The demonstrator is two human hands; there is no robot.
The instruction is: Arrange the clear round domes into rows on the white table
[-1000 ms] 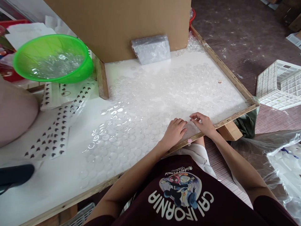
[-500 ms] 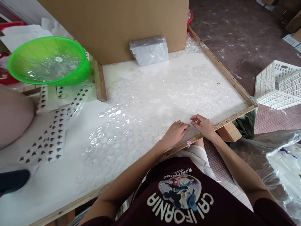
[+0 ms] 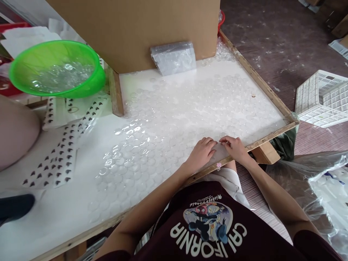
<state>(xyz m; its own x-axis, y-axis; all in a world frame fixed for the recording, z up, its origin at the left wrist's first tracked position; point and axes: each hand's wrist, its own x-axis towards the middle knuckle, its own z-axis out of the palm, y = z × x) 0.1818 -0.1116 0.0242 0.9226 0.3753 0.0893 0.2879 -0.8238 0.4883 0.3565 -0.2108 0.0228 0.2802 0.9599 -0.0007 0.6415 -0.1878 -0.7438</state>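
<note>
A white board framed in wood [image 3: 261, 87] carries several clear round glass domes [image 3: 152, 145] laid flat in rows. My left hand [image 3: 201, 152] rests palm down on the domes near the board's front edge, fingers curled and together. My right hand [image 3: 235, 148] lies just to its right, fingertips bent onto the same patch of domes, almost touching the left hand. I cannot make out a piece held in either hand.
A green bowl [image 3: 89, 86] of clear domes stands at the back left. A cardboard box [image 3: 136, 29] with a plastic bag [image 3: 174, 58] leaning on it stands behind. Sticker sheets [image 3: 59, 152] lie left. White crates [image 3: 320, 98] and plastic sheeting [image 3: 326, 181] lie right. Another person's limb [image 3: 16, 130] is at the left edge.
My right hand has drawn left and closed toward my left hand; the two now nearly meet. The left hand barely shifted.
</note>
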